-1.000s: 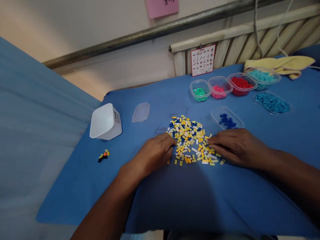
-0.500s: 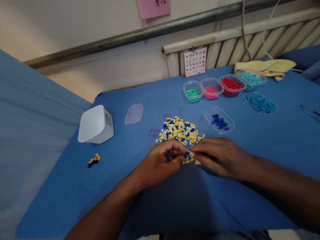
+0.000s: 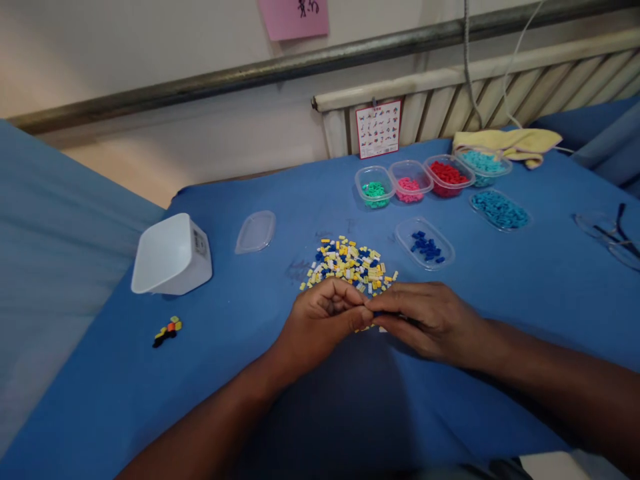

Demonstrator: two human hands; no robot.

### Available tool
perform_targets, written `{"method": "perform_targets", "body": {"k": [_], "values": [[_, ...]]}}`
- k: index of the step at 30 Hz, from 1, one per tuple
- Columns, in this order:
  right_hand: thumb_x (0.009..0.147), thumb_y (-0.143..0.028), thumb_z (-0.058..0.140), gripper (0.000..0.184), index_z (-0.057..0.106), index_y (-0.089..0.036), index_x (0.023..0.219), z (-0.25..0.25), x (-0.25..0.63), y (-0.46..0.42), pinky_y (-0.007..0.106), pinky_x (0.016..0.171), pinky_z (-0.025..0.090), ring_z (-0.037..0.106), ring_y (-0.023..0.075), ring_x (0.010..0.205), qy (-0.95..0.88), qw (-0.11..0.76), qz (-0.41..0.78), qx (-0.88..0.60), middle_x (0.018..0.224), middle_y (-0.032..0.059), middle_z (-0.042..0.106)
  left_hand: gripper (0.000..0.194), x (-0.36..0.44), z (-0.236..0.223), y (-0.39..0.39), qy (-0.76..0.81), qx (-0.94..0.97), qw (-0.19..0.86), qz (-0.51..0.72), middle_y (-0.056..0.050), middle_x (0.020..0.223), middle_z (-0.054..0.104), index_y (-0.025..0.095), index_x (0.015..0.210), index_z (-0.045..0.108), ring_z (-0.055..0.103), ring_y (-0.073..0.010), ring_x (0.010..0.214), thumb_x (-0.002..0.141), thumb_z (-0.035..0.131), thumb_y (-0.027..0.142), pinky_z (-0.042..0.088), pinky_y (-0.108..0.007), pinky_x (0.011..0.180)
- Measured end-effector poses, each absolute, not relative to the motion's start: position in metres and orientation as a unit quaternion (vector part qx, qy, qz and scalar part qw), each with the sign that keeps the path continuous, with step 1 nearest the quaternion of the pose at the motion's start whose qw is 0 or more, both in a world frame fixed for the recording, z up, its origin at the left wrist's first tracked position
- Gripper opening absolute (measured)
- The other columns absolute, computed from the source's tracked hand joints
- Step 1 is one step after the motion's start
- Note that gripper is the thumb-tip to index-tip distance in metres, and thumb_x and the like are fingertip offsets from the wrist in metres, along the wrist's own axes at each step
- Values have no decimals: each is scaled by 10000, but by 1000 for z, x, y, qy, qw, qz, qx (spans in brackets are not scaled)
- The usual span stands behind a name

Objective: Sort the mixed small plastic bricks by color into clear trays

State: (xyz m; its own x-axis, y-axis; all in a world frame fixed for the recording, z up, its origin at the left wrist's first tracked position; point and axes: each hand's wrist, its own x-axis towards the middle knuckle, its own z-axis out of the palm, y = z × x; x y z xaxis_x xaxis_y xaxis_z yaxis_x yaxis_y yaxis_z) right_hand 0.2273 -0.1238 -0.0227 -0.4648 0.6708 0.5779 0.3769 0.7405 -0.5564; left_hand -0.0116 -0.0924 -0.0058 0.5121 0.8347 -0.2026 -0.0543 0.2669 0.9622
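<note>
A heap of small yellow, white and blue bricks (image 3: 347, 261) lies on the blue table cloth (image 3: 300, 393). My left hand (image 3: 320, 323) and my right hand (image 3: 425, 320) meet at the heap's near edge, fingertips touching. Both are pinched closed on small pieces that I cannot make out. A clear oval lid (image 3: 425, 243) with a few dark blue bricks sits just behind my right hand.
Clear tubs of green (image 3: 374, 187), pink (image 3: 410, 181), red (image 3: 448, 175) and teal (image 3: 483, 165) bricks stand at the back, with a teal-filled lid (image 3: 499, 210). A white bin (image 3: 173, 257), an empty lid (image 3: 255, 232) and a small brick model (image 3: 167, 331) lie left. Glasses (image 3: 607, 233) lie right.
Both hands left the flanks of the heap and came together at its near edge, pinching pieces between them. The view shifted, so everything sits further left.
</note>
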Motion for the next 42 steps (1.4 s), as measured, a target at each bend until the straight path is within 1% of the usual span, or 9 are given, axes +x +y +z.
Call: {"method": "perform_targets", "body": {"k": [5,12,15,18,20,27,33,38,42], "values": [[1131,-237,699,152,739,-208,1275,-22,230,-121,270,794,598,773,155,868,-846,400,166,-312,1011,26,840,303,-11,-5,-93,369,519,706,310,-10,802,805,161,934,730,761,-97,739,910,969,346,604,-185,711],[1131,-258,688,81,725,-188,1146,-17,233,-118,311,725,540,713,172,795,-867,384,110,-297,935,29,804,269,-11,-8,-98,362,549,691,301,-14,883,816,185,1053,778,764,-96,776,971,908,406,616,-196,740],[1134,-303,681,121,742,-200,1138,-17,253,-108,311,705,529,717,176,776,-851,378,76,-356,927,40,795,203,-19,-8,-95,391,643,572,326,-40,1022,831,221,1170,809,771,-118,871,1039,826,375,609,-224,774],[1119,-338,674,163,780,-215,1137,-23,285,-90,320,666,517,730,195,759,-806,357,35,-472,941,58,809,96,-32,-9,-84,403,724,400,392,-40,1148,820,245,1125,822,766,-148,1054,1055,785,298,598,-266,914],[1098,-360,667,200,805,-218,1126,-30,302,-75,352,700,536,762,238,814,-772,328,9,-545,952,77,823,75,-39,-9,-74,432,726,338,416,-30,1138,810,248,1099,818,755,-161,1083,1056,775,292,583,-295,961],[1071,-400,638,304,863,-235,1191,-47,313,-52,371,721,548,805,271,856,-747,257,6,-613,1023,86,886,97,-50,-11,-55,482,730,261,408,-35,1153,791,228,1081,798,735,-179,1081,1060,742,304,574,-344,998],[1096,-459,610,396,877,-222,1268,-45,328,-59,397,755,586,839,307,907,-724,257,2,-640,1070,110,898,105,-58,-17,-43,464,768,217,384,-60,1148,790,202,1056,782,743,-196,1090,1061,709,277,592,-376,1035],[1099,-492,591,441,875,-211,1288,-49,337,-61,427,741,585,841,346,922,-717,230,0,-657,1105,134,894,132,-63,-25,-39,444,791,217,361,-100,1227,792,192,1097,795,750,-231,1199,1061,707,283,585,-439,1116],[1092,-499,607,435,867,-218,1298,-53,339,-62,425,720,574,843,355,924,-713,228,-11,-663,1091,126,897,158,-64,-26,-42,419,828,195,319,-117,1281,784,202,1119,801,741,-245,1223,1074,657,248,584,-479,1114]]}}
